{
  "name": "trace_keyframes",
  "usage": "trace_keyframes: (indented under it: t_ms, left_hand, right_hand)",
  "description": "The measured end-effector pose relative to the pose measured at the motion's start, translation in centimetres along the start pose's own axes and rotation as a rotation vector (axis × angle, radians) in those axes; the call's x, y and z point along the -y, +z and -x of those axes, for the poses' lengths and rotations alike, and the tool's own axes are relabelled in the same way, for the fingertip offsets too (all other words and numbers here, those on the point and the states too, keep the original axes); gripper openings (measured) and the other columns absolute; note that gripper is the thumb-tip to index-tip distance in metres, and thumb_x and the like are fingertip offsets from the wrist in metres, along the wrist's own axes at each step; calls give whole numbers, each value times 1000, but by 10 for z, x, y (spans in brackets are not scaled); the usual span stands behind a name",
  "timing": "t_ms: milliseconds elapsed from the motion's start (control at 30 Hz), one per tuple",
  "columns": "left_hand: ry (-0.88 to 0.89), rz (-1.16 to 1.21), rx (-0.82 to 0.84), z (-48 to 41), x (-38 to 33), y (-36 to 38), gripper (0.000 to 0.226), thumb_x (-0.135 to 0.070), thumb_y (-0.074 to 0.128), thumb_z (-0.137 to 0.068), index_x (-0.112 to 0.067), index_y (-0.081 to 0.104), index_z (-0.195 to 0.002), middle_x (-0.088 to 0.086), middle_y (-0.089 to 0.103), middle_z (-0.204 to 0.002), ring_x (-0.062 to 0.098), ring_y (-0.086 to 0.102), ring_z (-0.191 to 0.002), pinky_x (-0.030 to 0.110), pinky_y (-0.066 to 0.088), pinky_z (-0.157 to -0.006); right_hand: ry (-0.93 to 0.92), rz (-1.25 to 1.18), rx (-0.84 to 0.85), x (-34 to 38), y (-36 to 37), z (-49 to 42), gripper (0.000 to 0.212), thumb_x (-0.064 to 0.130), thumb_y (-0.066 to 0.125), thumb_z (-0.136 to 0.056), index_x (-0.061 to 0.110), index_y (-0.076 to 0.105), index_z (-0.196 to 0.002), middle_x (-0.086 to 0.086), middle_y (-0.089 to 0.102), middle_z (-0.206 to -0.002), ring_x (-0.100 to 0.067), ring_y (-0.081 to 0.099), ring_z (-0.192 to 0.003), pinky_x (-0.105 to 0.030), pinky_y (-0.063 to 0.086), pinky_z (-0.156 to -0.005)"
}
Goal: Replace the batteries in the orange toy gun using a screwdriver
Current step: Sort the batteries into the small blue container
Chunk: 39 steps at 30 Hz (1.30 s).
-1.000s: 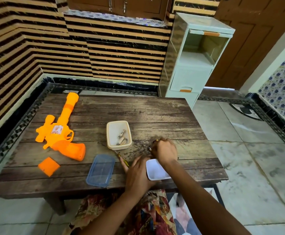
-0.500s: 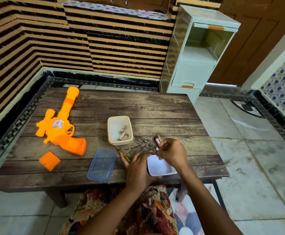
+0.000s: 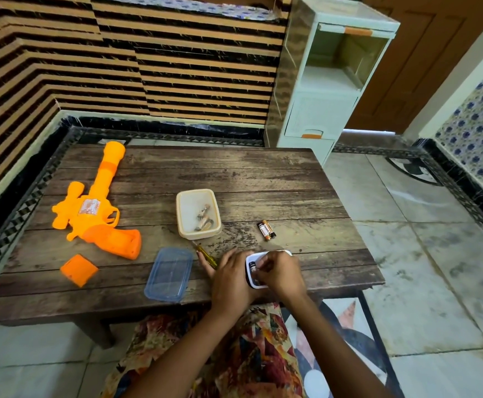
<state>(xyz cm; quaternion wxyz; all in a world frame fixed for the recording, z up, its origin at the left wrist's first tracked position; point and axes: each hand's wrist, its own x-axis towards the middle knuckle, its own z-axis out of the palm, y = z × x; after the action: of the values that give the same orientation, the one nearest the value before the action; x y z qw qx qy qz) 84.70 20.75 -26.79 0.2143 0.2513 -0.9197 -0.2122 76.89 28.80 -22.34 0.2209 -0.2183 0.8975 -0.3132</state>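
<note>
My right hand (image 3: 280, 272) pinches a battery (image 3: 252, 266) inside the white container (image 3: 286, 252). My left hand (image 3: 230, 280) rests beside it, fingers straight, on the screwdriver (image 3: 206, 256). The orange toy gun (image 3: 96, 215) lies on the table (image 3: 263, 179), well to the left.

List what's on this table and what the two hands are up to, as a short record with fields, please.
Surface: wooden table, person seated at its near edge
Toy: orange toy gun lying at left; battery cover off, on the table near its grip
Lid: clear blue lid near the front edge
Left hand: left hand rests beside the white container
Right hand: right hand reaches into the white container, fingers curled; grip unclear
Tool: screwdriver lying between lid and left hand
Batteries: two batteries loose, right of the cream container
</note>
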Motion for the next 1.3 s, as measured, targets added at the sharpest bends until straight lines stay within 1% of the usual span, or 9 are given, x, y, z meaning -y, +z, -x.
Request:
trace_keyframes:
  t_ms: [133,400,600,700,767,900,1000,1133,1300]
  left_hand:
    - [-11,-9,23,0,0,1,77,-81,44,-49,-25,65,-97,-7,70,-99,17,63,-106,55,-3,-106]
    - [0,-15,31,1,1,1,76,-78,56,-47,-23,64,-99,-6,71,-99,18,62,-107,55,-3,-106]
    - [-22,-19,55,0,1,1,70,-82,53,-50,-32,62,-97,-14,69,-98,15,61,-110,55,-5,-106]
    - [-26,-14,48,0,2,3,73,-85,50,-49,-32,61,-97,-16,68,-98,14,60,-109,55,-7,-106]
    - [-24,-13,39,0,3,4,75,-85,46,-50,-30,62,-98,-14,69,-98,15,60,-109,54,-6,-106]
    - [-29,-37,27,-1,2,5,74,-87,42,-49,-32,61,-95,-16,68,-96,13,61,-108,55,-3,-106]
    - [-43,-40,23,-1,3,5,73,-87,42,-48,-33,61,-94,-18,68,-94,11,61,-107,56,-4,-106]
    - [-54,-54,27,-1,4,5,74,-90,42,-47,-34,62,-92,-18,67,-93,10,61,-106,56,-5,-106]
    - [-52,-82,10,-1,3,6,74,-90,39,-47,-34,62,-90,-17,67,-90,9,63,-100,57,2,-106]
  right_hand:
    - [3,-74,-2,-1,-2,0,37,2,75,-69,29,55,-53,4,64,-68,-9,61,-68,-19,46,-68]
    - [-6,13,43,-2,-4,-3,36,6,74,-72,29,57,-50,-3,72,-77,-11,64,-68,-18,47,-64]
    - [29,46,22,0,-18,-16,10,16,75,-75,17,68,-67,-3,68,-68,-11,60,-58,-21,50,-61]
    - [-13,28,-130,10,-31,-25,7,22,69,-80,19,70,-73,-6,71,-74,-21,66,-69,-29,50,-68]
    - [-19,149,-168,19,-36,-31,16,29,63,-84,18,73,-91,-10,73,-89,-27,66,-83,-30,48,-69]
    - [19,357,-140,31,-27,-46,32,39,56,-86,15,70,-103,-13,67,-104,-31,62,-101,-30,48,-79]
    - [28,432,-92,35,-17,-48,31,27,48,-92,8,65,-111,-15,60,-114,-32,53,-113,-34,46,-86]
    - [-20,434,-105,36,-10,-47,27,20,47,-93,10,65,-110,-12,56,-119,-30,49,-115,-34,45,-86]
    - [-65,436,-123,36,-8,-48,22,15,50,-90,13,68,-103,-15,67,-103,-30,59,-102,-28,38,-68]
